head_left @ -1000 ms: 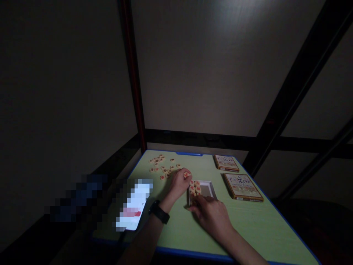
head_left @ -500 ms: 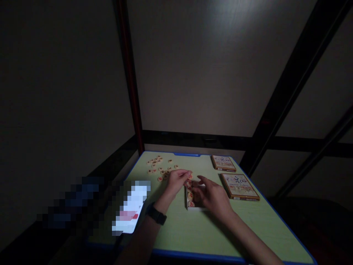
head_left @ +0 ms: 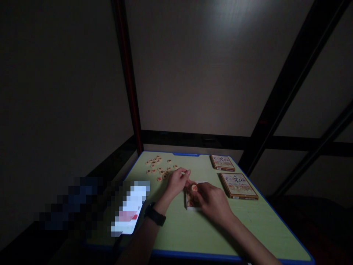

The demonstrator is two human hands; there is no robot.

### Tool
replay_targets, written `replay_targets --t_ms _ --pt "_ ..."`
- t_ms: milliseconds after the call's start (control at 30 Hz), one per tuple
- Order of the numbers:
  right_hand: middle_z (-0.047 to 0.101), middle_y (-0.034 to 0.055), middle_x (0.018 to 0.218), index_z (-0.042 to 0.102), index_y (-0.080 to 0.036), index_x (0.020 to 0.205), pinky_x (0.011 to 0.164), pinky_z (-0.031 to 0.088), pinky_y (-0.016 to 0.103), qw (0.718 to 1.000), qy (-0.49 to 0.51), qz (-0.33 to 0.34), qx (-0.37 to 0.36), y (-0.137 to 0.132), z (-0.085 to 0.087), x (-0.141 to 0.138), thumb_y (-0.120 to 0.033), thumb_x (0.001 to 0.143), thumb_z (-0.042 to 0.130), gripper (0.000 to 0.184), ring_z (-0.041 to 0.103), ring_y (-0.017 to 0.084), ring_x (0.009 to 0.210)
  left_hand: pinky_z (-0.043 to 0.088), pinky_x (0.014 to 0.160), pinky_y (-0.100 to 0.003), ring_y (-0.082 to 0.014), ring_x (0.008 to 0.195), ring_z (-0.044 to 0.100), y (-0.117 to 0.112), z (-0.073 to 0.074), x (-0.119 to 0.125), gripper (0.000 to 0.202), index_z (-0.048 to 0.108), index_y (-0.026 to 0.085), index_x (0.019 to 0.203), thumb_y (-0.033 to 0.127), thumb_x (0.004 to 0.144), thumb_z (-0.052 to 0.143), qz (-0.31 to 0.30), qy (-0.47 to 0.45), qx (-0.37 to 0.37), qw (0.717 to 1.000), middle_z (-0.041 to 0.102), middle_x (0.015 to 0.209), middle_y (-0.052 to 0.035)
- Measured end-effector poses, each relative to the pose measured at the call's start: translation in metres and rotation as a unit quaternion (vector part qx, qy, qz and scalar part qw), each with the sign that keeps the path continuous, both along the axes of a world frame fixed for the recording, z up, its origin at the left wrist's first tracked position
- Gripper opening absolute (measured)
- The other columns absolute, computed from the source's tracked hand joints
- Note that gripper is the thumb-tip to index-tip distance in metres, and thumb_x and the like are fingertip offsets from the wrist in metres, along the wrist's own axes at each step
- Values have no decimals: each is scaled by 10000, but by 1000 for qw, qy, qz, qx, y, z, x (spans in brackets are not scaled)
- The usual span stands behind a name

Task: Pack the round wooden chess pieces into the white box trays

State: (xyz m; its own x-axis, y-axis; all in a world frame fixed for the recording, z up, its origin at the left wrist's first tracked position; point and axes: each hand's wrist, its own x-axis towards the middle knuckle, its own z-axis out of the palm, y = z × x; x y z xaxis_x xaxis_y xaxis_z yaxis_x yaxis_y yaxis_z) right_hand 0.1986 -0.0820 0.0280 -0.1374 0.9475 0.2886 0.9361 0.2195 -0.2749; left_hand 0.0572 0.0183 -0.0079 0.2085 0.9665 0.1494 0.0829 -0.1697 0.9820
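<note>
A round Chinese chess piece (head_left: pixel 194 188) with a red character is pinched between the fingers of my right hand (head_left: pixel 216 202). It is held over a small white-edged box (head_left: pixel 190 208), which holds other pieces partly hidden in shadow and behind that hand. My left hand (head_left: pixel 176 183), a dark watch on its wrist, is at the box's far left corner. Its fingers are slightly apart with no piece visible in them. To the left, several loose chess pieces (head_left: pixel 161 172) lie scattered on the green table (head_left: pixel 176 235).
Two flat printed boxes (head_left: pixel 239 186) lie along the table's right side, one behind the other. A lit, pixelated screen (head_left: pixel 132 206) is at the left edge. Pale wall panels (head_left: pixel 198 73) with dark posts rise behind the blue-edged table.
The red-marked piece has passed from my left fingers to my right hand, which has closed on it above the box. My left fingers have come away from it and loosened.
</note>
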Motion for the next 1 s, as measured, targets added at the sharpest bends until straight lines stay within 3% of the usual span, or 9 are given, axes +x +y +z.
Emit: replay_targets --t_ms 167,433,1000 --pt "741 65 923 684 -222 986 631 403 269 997 -25 11 -78 -17 -8 -7 -293 879 556 181 690 215 794 362 490 -218 -112 451 493 5 -4 -3 313 452 218 611 400 865 474 83 90 69 990 508 480 47" --pt "760 76 877 715 -231 904 609 394 271 988 -59 -17 -141 -13 -8 -11 -323 876 578 167 711 243 825 361 523 -206 -110 506 501 6 -7 -2 209 460 214 656 305 844 464 89 123 76 985 500 514 56" --pt "761 80 888 710 -232 903 612 410 265 987 -79 -12 -138 -15 -5 -12 -322 874 564 173 715 246 823 388 567 -197 -106 572 538 5 -5 -2 187 507 202 688 273 856 463 89 173 90 977 550 566 48"
